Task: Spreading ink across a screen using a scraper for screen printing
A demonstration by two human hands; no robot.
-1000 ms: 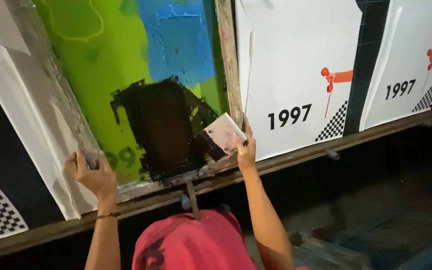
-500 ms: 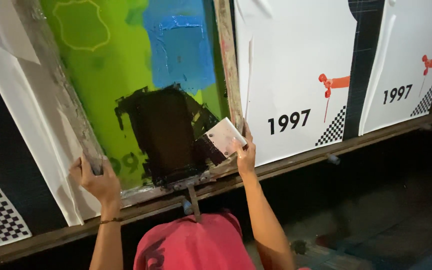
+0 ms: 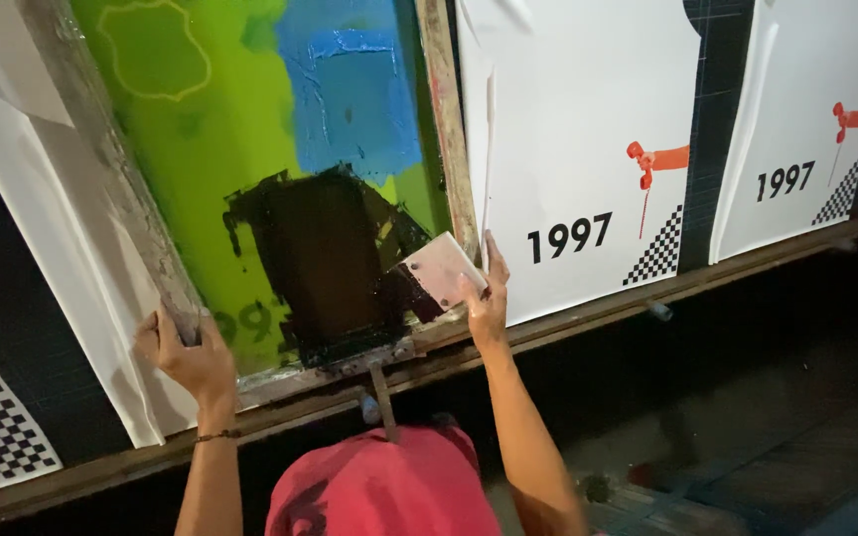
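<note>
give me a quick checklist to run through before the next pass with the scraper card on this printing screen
1. Left hand grips the screen frame at its lower corner: ok.
2. Right hand holds the pale scraper card: ok.
3. Card edge meets the black ink: ok.
4. Ink kept on the mesh, off the white printed sheet: ok.
5. Enough ink for a full pass: cannot tell.
6. Frame seated flat on the table: cannot tell.

A single head-worn view is given, aimed steeply down and forward over a red cap (image 3: pixel 381 486); the printing screen (image 3: pixel 280 189) is seen close, at arm's reach; the dark floor (image 3: pixel 747 437) is only dimly made out.
</note>
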